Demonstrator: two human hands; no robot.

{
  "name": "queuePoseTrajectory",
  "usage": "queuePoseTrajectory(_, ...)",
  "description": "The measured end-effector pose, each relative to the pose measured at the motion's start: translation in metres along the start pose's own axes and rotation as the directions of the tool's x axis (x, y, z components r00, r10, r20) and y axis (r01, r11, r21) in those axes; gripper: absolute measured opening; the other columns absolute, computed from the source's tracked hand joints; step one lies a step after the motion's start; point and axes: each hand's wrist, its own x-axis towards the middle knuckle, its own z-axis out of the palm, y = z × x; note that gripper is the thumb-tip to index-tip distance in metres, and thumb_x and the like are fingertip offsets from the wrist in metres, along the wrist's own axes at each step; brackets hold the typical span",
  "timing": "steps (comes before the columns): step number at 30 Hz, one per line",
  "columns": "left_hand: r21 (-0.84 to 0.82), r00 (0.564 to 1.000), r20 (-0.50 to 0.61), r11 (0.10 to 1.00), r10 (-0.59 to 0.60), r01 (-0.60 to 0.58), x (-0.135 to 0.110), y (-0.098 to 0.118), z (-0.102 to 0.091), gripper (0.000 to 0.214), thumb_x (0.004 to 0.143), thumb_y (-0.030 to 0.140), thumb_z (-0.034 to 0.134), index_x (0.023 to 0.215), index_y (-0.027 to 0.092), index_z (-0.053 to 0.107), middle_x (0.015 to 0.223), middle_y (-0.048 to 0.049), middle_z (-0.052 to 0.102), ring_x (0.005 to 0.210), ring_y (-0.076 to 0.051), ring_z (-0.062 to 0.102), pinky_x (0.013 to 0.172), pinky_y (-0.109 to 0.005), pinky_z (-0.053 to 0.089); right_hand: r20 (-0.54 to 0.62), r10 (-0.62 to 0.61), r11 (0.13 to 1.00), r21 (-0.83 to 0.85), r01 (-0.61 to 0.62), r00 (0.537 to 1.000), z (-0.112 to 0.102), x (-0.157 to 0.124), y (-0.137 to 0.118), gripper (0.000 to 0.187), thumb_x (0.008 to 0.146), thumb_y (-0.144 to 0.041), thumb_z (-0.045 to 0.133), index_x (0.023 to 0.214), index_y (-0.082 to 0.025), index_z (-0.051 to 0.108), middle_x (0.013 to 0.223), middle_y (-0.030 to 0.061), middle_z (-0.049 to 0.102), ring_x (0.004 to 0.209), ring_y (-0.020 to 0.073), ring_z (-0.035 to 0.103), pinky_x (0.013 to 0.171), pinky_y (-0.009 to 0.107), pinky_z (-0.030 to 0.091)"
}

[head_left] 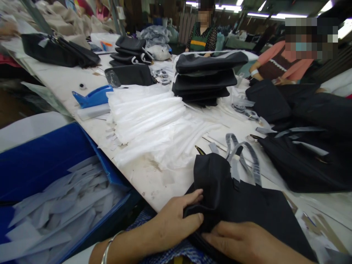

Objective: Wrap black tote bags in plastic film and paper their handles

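Note:
A black handbag (247,205) lies at the table's near edge, its handles (243,154) wrapped in clear film and standing up behind it. My left hand (181,216), with a silver bangle at the wrist, grips the bag's left side panel between thumb and fingers. Along the bag's near edge, my right hand (242,238) holds the black material, its fingers close together and partly tucked under a fold. The inside of the bag cannot be seen.
White tissue sheets (154,117) lie in a spread pile beyond the bag. Behind them stand stacked black bags (206,79) and a blue tape dispenser (93,97). At left, a blue bin (49,154) holds paper strips. More black bags (308,157) lie right. Two co-workers are across the table.

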Motion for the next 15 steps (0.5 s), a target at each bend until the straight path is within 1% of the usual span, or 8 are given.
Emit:
queuePoseTrajectory(2, 0.017, 0.999, -0.018, 0.999, 0.040, -0.040, 0.000, 0.002, 0.003, 0.059, 0.085, 0.020, 0.055, 0.144, 0.023, 0.050, 0.144, -0.0041, 0.054, 0.133, -0.027, 0.051, 0.116, -0.043, 0.036, -0.020, 0.019, 1.000, -0.019, -0.019, 1.000, -0.018, 0.011, 0.024, 0.024, 0.094, -0.038, 0.056, 0.111, -0.034, 0.073, 0.087, 0.0000, 0.076, 0.073, 0.0148, 0.071, 0.066, 0.019, 0.055)
queuePoseTrajectory(4, 0.015, 0.997, -0.027, 0.998, 0.068, -0.067, 0.001, 0.005, 0.005, 0.060, 0.083, 0.013, 0.050, 0.141, 0.026, 0.053, 0.142, 0.0002, 0.056, 0.132, -0.025, 0.052, 0.116, -0.041, 0.036, -0.178, 0.093, 0.986, -0.119, -0.116, 0.980, -0.032, 0.028, 0.060, 0.026, 0.097, -0.036, 0.051, 0.108, -0.031, 0.073, 0.097, 0.0009, 0.076, 0.085, 0.0168, 0.071, 0.077, 0.024, 0.055)
queuePoseTrajectory(5, 0.014, 0.997, -0.028, 0.997, 0.074, -0.073, 0.001, 0.006, 0.006, 0.061, 0.081, 0.010, 0.048, 0.140, 0.027, 0.054, 0.141, 0.0018, 0.057, 0.132, -0.025, 0.053, 0.116, -0.041, 0.036, -0.288, 0.135, 0.964, -0.181, -0.193, 0.948, -0.037, 0.038, 0.079, 0.028, 0.098, -0.037, 0.049, 0.112, -0.028, 0.072, 0.107, 0.0033, 0.074, 0.096, 0.0198, 0.069, 0.085, 0.029, 0.054)
queuePoseTrajectory(6, 0.017, 0.997, -0.029, 0.997, 0.076, -0.075, 0.002, 0.007, 0.007, 0.063, 0.080, 0.009, 0.047, 0.139, 0.027, 0.055, 0.140, 0.0029, 0.057, 0.132, -0.024, 0.053, 0.116, -0.040, 0.037, -0.330, 0.158, 0.942, -0.232, -0.242, 0.931, -0.039, 0.048, 0.097, 0.031, 0.097, -0.040, 0.050, 0.115, -0.025, 0.071, 0.114, 0.0062, 0.072, 0.105, 0.0234, 0.067, 0.091, 0.034, 0.051)
queuePoseTrajectory(7, 0.024, 0.997, -0.031, 0.997, 0.076, -0.075, 0.002, 0.008, 0.007, 0.064, 0.079, 0.008, 0.046, 0.138, 0.028, 0.056, 0.140, 0.0038, 0.057, 0.132, -0.024, 0.053, 0.115, -0.040, 0.037, -0.326, 0.179, 0.924, -0.269, -0.273, 0.928, -0.040, 0.058, 0.114, 0.034, 0.096, -0.043, 0.050, 0.116, -0.024, 0.070, 0.116, 0.0081, 0.071, 0.107, 0.0256, 0.065, 0.093, 0.038, 0.050)
queuePoseTrajectory(10, 0.063, 0.998, -0.021, 0.996, 0.064, -0.063, 0.002, 0.008, 0.008, 0.064, 0.079, 0.008, 0.046, 0.138, 0.030, 0.057, 0.140, 0.0057, 0.057, 0.131, -0.025, 0.053, 0.114, -0.039, 0.038, -0.167, 0.260, 0.893, -0.333, -0.302, 0.951, -0.035, 0.081, 0.143, 0.041, 0.096, -0.050, 0.047, 0.119, -0.024, 0.068, 0.106, 0.0082, 0.073, 0.098, 0.0255, 0.066, 0.083, 0.037, 0.052)
queuePoseTrajectory(12, 0.081, 0.999, -0.017, 0.996, 0.043, -0.042, 0.003, 0.008, 0.007, 0.065, 0.078, 0.008, 0.046, 0.137, 0.032, 0.058, 0.139, 0.0067, 0.058, 0.129, -0.025, 0.054, 0.114, -0.038, 0.038, -0.130, 0.288, 0.868, -0.383, -0.316, 0.949, -0.029, 0.087, 0.150, 0.044, 0.095, -0.055, 0.046, 0.120, -0.024, 0.067, 0.102, 0.0086, 0.073, 0.095, 0.0255, 0.066, 0.077, 0.035, 0.051)
queuePoseTrajectory(15, 0.076, 1.000, 0.006, 0.997, 0.031, -0.031, 0.004, 0.012, 0.005, 0.066, 0.076, 0.007, 0.045, 0.136, 0.032, 0.059, 0.138, 0.0063, 0.059, 0.128, -0.024, 0.056, 0.114, -0.037, 0.038, -0.126, 0.316, 0.843, -0.418, -0.340, 0.940, -0.023, 0.086, 0.154, 0.050, 0.093, -0.060, 0.046, 0.117, -0.023, 0.068, 0.104, 0.0111, 0.071, 0.099, 0.0285, 0.065, 0.078, 0.036, 0.049)
